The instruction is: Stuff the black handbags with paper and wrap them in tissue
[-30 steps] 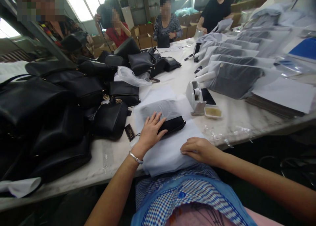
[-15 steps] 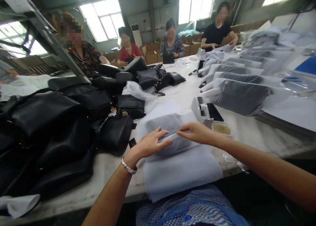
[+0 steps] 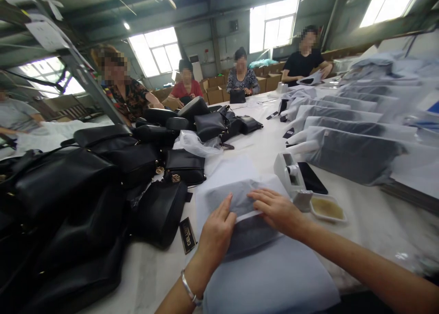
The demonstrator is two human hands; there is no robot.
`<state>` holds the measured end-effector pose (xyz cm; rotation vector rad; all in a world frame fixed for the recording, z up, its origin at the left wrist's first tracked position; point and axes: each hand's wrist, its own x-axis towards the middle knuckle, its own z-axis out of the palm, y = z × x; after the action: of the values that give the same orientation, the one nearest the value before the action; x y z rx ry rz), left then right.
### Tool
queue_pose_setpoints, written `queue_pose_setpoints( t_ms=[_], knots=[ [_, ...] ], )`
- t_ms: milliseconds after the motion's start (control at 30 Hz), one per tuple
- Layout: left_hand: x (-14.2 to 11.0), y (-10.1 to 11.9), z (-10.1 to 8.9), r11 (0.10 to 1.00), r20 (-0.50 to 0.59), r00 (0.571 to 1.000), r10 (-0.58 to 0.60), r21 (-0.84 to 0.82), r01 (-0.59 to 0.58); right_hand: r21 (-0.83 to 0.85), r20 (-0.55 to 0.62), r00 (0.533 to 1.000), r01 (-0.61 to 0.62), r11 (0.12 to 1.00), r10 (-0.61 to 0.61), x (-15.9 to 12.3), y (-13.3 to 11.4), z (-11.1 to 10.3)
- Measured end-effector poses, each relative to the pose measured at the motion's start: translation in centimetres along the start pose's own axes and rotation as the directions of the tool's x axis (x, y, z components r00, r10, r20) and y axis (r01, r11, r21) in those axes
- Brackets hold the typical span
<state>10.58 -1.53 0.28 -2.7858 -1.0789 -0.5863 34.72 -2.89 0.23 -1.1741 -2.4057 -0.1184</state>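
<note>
A dark item wrapped in thin whitish tissue paper [image 3: 228, 192] lies on the table before me; what is inside cannot be made out. Fingers stretched out, my left hand [image 3: 217, 227] rests on the left part of the wrapping. On the other side, my right hand [image 3: 276, 211] lies with extended fingers on the folded paper edge across the bundle. More tissue sheet [image 3: 270, 277] spreads beneath it toward me. A black printed tag [image 3: 187, 236] is on the table left of my left hand.
Black handbags [image 3: 65, 181] are heaped at left. Right of the bundle stand a tape dispenser [image 3: 288, 179], a black phone-like slab [image 3: 313, 177] and a shallow dish [image 3: 328, 208]. Paper-wrapped bags [image 3: 356, 156] stand in a row at right. Several people work across the table.
My right hand has gone from pinching the paper edge to lying flat over it. My left hand has turned, its fingers pointing farther forward. The camera view has tilted up.
</note>
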Motion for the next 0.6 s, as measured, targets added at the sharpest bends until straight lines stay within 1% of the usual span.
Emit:
queue_pose_setpoints(
  t_ms=[100,233,333,433,533,600],
  knots=[
    [-0.1,-0.5,0.5,0.998,-0.057,0.997,0.057,-0.021,-0.058,0.074,0.014,1.0,-0.017,0.997,0.016,-0.4,0.6,0.5],
    [0.2,-1.0,0.4,0.993,-0.107,0.992,0.064,-0.088,-0.074,0.111,0.041,0.99,-0.139,0.984,0.135,-0.5,1.1,0.6],
    [0.5,-1.0,0.3,0.996,-0.119,0.993,-0.006,-0.085,-0.004,0.123,0.041,0.978,-0.21,0.97,0.206,-0.2,1.5,0.8],
    [0.8,-1.1,0.7,0.995,-0.127,0.988,-0.09,-0.045,0.084,0.137,0.011,0.965,-0.263,0.955,0.264,0.3,1.6,1.2],
    [1.1,-1.3,1.2,0.993,-0.14,0.983,-0.118,-0.013,0.118,0.156,-0.022,0.948,-0.309,0.938,0.316,0.8,1.5,1.6],
    [1.3,-1.2,1.0,0.991,-0.155,0.98,-0.129,0.012,0.132,0.167,-0.025,0.941,-0.328,0.93,0.337,0.9,1.5,1.7]
  ],
)
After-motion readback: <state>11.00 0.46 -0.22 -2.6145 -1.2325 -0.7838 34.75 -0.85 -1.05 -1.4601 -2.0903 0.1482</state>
